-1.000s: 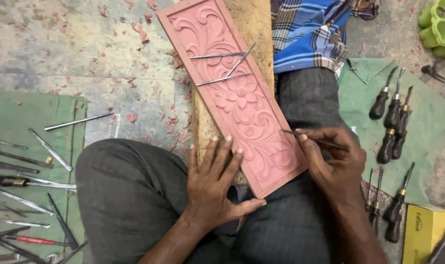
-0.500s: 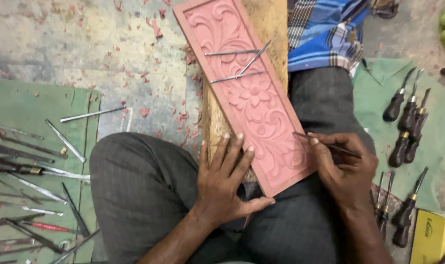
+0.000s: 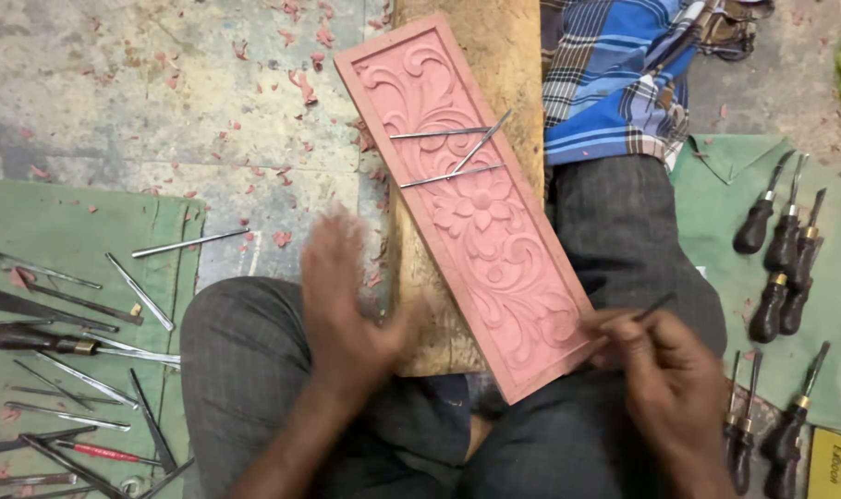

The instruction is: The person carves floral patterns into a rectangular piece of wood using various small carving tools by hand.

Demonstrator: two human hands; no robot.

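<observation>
Pink carved panel (image 3: 481,208) lies on wooden block (image 3: 467,55) across my lap. Right hand (image 3: 675,388) pinches thin carving tool (image 3: 650,310) at panel's lower edge. Left hand (image 3: 347,300) open, blurred, off panel. I'd brace panel before cutting, strokes shallow.

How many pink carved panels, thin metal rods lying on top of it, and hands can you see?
Panel: 1
Rods on the panel: 3
Hands: 2, left hand and right hand
Total: 6
</observation>
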